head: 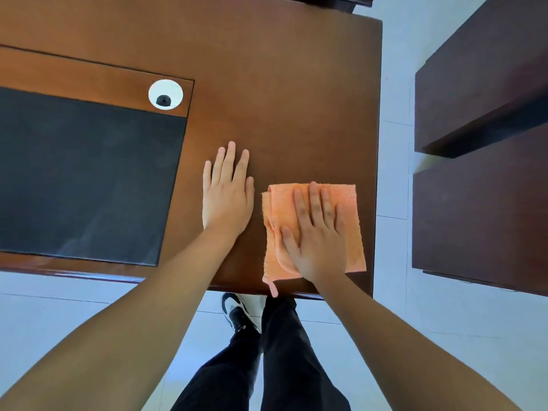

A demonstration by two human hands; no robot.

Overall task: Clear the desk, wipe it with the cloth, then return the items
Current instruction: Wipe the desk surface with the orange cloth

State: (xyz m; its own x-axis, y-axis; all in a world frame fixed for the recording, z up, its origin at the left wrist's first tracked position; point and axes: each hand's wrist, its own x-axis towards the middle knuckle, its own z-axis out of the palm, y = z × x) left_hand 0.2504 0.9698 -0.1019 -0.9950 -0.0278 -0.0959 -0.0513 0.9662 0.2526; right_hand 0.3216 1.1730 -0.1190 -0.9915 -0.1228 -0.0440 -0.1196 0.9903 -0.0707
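Note:
A folded orange cloth [350, 203] lies on the brown wooden desk [281, 99] near its front right corner. My right hand [318, 232] presses flat on the cloth with straight, spread fingers. Just left of the cloth, my left hand [226, 192] rests flat on the bare desk top, fingers straight and together. The cloth's lower corner hangs slightly over the desk's front edge.
A black desk pad [83, 179] covers the left part of the desk, with a white round cable grommet [165, 94] behind it. A dark wooden cabinet [480, 143] stands to the right across a strip of white floor. My legs and a shoe are below the desk edge.

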